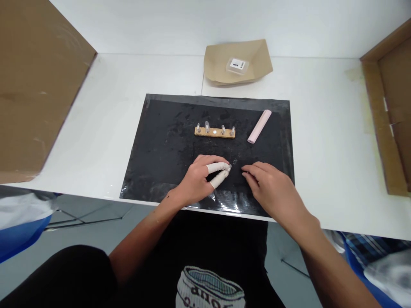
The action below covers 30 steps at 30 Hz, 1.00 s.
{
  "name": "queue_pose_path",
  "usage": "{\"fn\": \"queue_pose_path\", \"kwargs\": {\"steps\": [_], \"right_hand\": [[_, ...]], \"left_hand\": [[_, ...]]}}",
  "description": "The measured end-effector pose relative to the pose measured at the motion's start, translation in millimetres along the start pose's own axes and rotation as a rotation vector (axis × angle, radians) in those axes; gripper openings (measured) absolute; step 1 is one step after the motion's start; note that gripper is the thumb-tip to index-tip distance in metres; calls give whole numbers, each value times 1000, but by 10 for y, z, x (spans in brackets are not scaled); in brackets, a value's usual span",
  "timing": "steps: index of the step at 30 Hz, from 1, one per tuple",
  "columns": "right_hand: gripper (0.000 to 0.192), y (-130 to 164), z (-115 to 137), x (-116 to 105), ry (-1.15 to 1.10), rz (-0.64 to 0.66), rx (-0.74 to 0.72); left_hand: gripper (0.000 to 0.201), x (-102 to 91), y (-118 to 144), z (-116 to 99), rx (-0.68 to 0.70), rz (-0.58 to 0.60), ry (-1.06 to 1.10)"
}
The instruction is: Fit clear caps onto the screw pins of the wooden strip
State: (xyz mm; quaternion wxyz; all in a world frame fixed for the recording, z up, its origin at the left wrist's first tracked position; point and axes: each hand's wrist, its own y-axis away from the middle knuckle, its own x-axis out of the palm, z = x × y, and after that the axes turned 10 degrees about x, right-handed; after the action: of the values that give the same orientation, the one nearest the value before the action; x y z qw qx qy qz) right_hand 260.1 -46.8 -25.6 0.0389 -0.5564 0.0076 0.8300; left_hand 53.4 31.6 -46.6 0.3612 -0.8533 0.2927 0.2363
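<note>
My left hand (201, 179) rests on a black mat (160, 145), its thumb and forefinger in white finger cots pinched on something tiny that I cannot make out. My right hand (272, 188) lies palm down on the mat just to the right, fingertips a few centimetres from the left hand's, holding nothing. Further back on the mat lies a small wooden strip (214, 132) with several small metal pieces standing on it. A pale pink cylinder (259, 126) lies slanted to its right.
A brown paper tray (257, 64) holding a small clear labelled packet (237, 65) sits on the white table (327, 141) behind the mat. Cardboard panels stand at the left (35, 81) and right (393, 111) edges. Blue bags lie below the table on both sides.
</note>
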Motion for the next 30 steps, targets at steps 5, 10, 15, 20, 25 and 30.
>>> {"fn": "queue_pose_path", "kwargs": {"steps": [5,10,15,20,25,30], "right_hand": [[26,-20,4,-108,-690,338,454],[37,10,64,-86,-1009,412,575],[52,83,85,28,-1266,341,599],[23,89,141,63,-1311,86,583],[21,147,369,51,-1274,-1,509],[28,217,438,76,-851,-75,260]], "left_hand": [[15,3,1,-3,1,-5,-12],[13,-10,-12,-28,-23,-18,4],[12,-6,-18,-26,-67,-60,19],[12,1,-4,-13,-61,-53,21],[12,3,-6,0,10,-57,10],[9,-9,-1,-14,-13,-86,68]]}}
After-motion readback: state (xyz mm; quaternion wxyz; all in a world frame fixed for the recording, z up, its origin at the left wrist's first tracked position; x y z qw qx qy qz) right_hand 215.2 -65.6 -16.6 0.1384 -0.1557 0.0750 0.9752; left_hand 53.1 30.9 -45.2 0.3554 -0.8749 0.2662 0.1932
